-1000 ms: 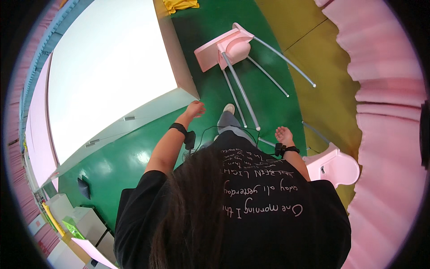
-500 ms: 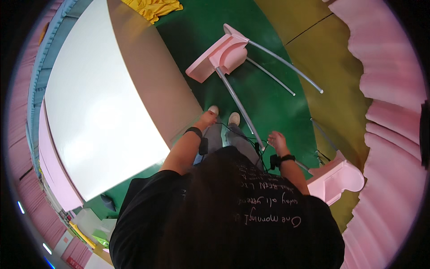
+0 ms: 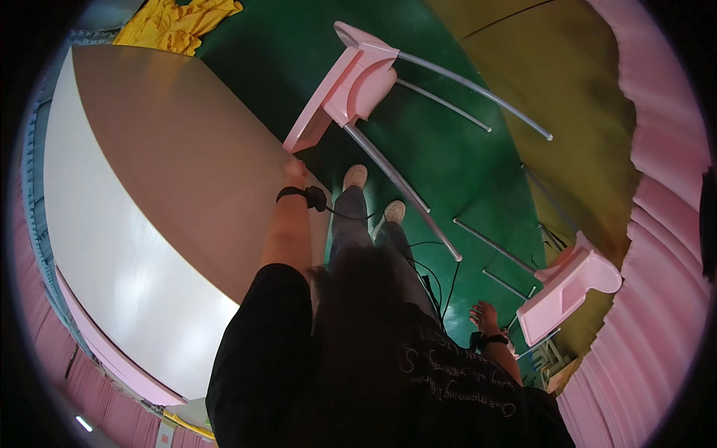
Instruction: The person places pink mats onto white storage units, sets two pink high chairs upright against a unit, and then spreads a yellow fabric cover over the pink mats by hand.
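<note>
My left hand (image 3: 293, 172) is stretched forward and closed on the corner edge of a big table (image 3: 172, 187) with a white top and a broad brown side. A black band with a cord sits on that wrist. My right hand (image 3: 484, 316) hangs low at my right side, fingers loosely apart and holding nothing, close to a pink chair (image 3: 567, 287). My feet (image 3: 373, 196) stand on the green floor just right of the table's corner.
A second pink chair (image 3: 351, 86) with long metal legs lies tipped on the green floor (image 3: 463, 172) just beyond my left hand. A yellow cloth (image 3: 175, 22) lies at the far end of the table. Black cables (image 3: 441, 269) trail by my feet. Pink curtain (image 3: 665, 224) lines the right.
Much more of the table's brown side now shows and less of its white top. My left hand has stayed on its corner. My right hand has dropped back to my side.
</note>
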Tool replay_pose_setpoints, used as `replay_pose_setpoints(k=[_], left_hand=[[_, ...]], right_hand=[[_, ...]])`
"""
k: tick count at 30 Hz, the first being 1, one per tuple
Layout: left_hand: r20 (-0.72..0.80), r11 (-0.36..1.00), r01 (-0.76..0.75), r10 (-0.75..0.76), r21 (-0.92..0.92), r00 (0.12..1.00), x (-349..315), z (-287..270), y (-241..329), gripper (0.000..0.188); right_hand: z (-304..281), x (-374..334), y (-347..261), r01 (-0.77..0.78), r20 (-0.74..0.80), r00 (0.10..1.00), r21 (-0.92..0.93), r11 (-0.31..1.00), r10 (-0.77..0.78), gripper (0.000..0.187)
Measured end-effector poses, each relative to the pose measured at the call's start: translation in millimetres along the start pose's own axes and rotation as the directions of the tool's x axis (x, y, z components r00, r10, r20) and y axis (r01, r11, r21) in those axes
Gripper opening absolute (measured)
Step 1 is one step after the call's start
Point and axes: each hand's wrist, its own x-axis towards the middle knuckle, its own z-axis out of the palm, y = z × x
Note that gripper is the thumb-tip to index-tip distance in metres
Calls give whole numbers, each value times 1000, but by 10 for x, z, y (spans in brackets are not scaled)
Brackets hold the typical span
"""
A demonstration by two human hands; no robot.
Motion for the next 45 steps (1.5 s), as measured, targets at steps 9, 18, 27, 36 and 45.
replay_pose_setpoints(k=[9, 18, 27, 36, 45], left_hand=[[-14, 999, 31, -31, -20, 999, -82, -498, 571, 47], [330, 884, 275, -150, -377, 932, 520, -388, 526, 27], [378, 83, -581, 685, 810, 623, 84, -37, 567, 33], [218, 677, -435, 385, 594, 897, -1277, 459, 1146, 11], [515, -89, -518, 338, 851, 788, -619, -224, 999, 25]], right_hand=[[379, -572, -142, 71, 168, 984, -44, 997, -62, 29], [620, -932, -192, 76, 171, 983, -50, 996, -66, 27], [923, -984, -256, 96, 203, 975, -35, 995, -87, 27], [1397, -904, -486, 187, 283, 938, 82, 979, -202, 26], [2250, -995, -790, 221, 512, 809, 189, 957, -288, 25]])
